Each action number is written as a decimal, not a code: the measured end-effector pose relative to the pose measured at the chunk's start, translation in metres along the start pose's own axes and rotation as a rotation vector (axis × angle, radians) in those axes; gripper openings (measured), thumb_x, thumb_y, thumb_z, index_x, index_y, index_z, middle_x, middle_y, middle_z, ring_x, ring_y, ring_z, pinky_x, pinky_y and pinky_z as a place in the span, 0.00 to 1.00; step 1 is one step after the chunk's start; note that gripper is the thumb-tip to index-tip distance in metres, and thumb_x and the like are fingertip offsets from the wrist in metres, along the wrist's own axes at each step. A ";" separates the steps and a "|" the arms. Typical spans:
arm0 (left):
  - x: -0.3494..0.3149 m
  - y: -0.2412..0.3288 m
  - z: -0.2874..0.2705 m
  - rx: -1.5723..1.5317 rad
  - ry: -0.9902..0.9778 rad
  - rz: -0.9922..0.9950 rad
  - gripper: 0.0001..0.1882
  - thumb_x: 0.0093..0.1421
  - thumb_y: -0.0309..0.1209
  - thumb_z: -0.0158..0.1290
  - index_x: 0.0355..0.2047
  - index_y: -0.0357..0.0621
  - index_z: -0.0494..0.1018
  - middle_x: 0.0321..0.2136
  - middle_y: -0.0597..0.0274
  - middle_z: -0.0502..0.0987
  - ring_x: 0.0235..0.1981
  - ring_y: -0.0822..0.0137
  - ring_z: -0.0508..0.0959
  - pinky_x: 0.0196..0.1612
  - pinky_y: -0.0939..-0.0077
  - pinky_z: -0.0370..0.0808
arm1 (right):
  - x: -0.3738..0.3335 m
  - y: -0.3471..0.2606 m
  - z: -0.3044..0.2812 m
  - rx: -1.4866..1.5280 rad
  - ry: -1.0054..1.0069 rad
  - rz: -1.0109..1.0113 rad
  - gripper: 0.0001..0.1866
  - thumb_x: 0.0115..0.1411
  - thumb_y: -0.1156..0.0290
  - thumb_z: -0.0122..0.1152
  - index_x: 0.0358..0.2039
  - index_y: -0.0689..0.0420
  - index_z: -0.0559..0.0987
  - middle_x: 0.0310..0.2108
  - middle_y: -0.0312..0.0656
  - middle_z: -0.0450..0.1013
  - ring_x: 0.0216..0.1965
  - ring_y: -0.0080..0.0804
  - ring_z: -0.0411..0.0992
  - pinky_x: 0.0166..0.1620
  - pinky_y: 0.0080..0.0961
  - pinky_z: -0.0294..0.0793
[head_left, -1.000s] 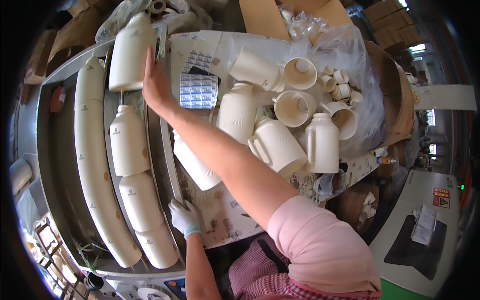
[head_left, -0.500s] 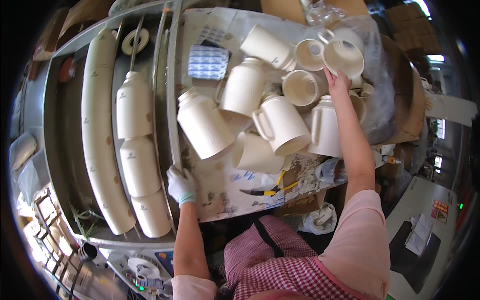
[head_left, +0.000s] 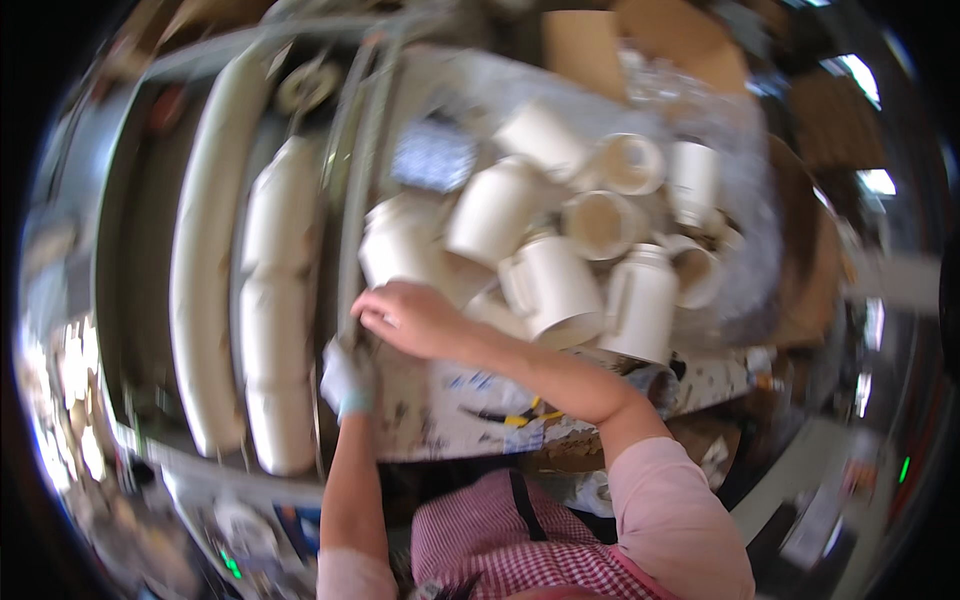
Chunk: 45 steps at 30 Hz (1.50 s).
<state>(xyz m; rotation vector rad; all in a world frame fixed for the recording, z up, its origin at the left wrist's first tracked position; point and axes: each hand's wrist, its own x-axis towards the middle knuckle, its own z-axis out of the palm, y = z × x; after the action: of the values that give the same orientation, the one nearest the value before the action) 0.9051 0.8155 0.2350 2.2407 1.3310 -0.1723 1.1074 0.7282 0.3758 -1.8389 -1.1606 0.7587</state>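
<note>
My left hand (head_left: 347,380), in a white glove with a pale green cuff, is beside the metal rail (head_left: 357,210) at the table's left edge; blur hides its fingers. Just beyond it, my bare right hand (head_left: 405,318) reaches across to the rail. Its fingers point left, partly stretched, and no object shows in them. Nearest to it lies a cream jug body (head_left: 397,243), partly covered by the hand. Other cream jugs, one with a handle (head_left: 555,290) and one upright (head_left: 643,300), crowd the table to the right.
Left of the rail, a metal-framed trough holds a long row of cream bodies (head_left: 215,260) and a shorter row (head_left: 275,330). Yellow-handled pliers (head_left: 515,418) lie near the table's front edge. A blue-and-white patterned pack (head_left: 433,153) sits farther back. Cardboard (head_left: 800,250) and clear plastic border the right.
My right hand has left the jug at the far right and swung to the rail beside my left hand. That jug now shows its side instead of its open end. The view has shifted and blurred.
</note>
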 end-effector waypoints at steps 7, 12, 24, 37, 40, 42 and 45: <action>0.008 -0.020 0.025 -0.181 0.212 0.053 0.14 0.68 0.39 0.50 0.48 0.46 0.73 0.41 0.49 0.82 0.38 0.45 0.83 0.39 0.50 0.80 | 0.055 -0.052 0.149 -0.145 -0.112 -0.350 0.15 0.55 0.63 0.72 0.40 0.55 0.81 0.39 0.43 0.76 0.46 0.47 0.73 0.50 0.44 0.75; 0.009 -0.012 0.017 0.053 -0.061 0.026 0.20 0.62 0.39 0.58 0.51 0.46 0.68 0.44 0.54 0.76 0.41 0.50 0.82 0.38 0.50 0.81 | 0.052 -0.092 0.256 -0.367 -0.350 -0.601 0.26 0.48 0.53 0.76 0.44 0.53 0.81 0.45 0.44 0.73 0.51 0.41 0.70 0.51 0.39 0.72; 0.005 -0.015 0.010 0.111 0.010 0.079 0.17 0.65 0.35 0.53 0.53 0.50 0.70 0.41 0.57 0.80 0.37 0.54 0.85 0.33 0.53 0.84 | 0.010 -0.048 0.427 -0.648 -0.183 -0.839 0.11 0.63 0.65 0.53 0.36 0.52 0.83 0.43 0.41 0.77 0.54 0.44 0.72 0.73 0.55 0.56; 0.007 -0.027 0.015 0.150 0.110 0.182 0.17 0.65 0.37 0.52 0.53 0.47 0.71 0.40 0.52 0.80 0.38 0.48 0.83 0.36 0.48 0.80 | 0.052 -0.030 0.277 -0.294 -0.013 -0.898 0.10 0.65 0.67 0.57 0.46 0.47 0.79 0.50 0.35 0.75 0.58 0.33 0.72 0.72 0.56 0.57; 0.007 -0.029 0.027 0.151 0.094 0.188 0.18 0.65 0.37 0.53 0.53 0.49 0.72 0.39 0.53 0.81 0.37 0.50 0.83 0.36 0.49 0.80 | 0.062 -0.016 0.243 -0.586 -0.103 -0.953 0.21 0.66 0.67 0.54 0.59 0.43 0.76 0.62 0.31 0.71 0.68 0.32 0.65 0.75 0.52 0.56; 0.009 -0.029 0.036 0.128 0.098 0.190 0.18 0.65 0.38 0.53 0.53 0.49 0.72 0.39 0.54 0.82 0.37 0.51 0.83 0.37 0.49 0.79 | 0.072 -0.008 0.229 -0.593 -0.129 -0.931 0.25 0.66 0.67 0.54 0.64 0.42 0.72 0.63 0.30 0.70 0.69 0.32 0.64 0.76 0.47 0.56; 0.011 -0.032 0.042 -0.027 0.284 0.144 0.18 0.64 0.38 0.53 0.54 0.51 0.74 0.38 0.55 0.83 0.36 0.52 0.84 0.37 0.50 0.79 | 0.087 0.001 0.215 -0.629 -0.088 -0.963 0.21 0.67 0.66 0.53 0.61 0.44 0.75 0.63 0.31 0.71 0.69 0.34 0.64 0.75 0.50 0.56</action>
<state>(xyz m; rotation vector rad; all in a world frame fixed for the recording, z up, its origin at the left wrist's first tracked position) 0.8899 0.8156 0.1826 2.3934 1.2938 0.2214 0.9671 0.8758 0.2641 -1.3950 -2.2533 -0.1091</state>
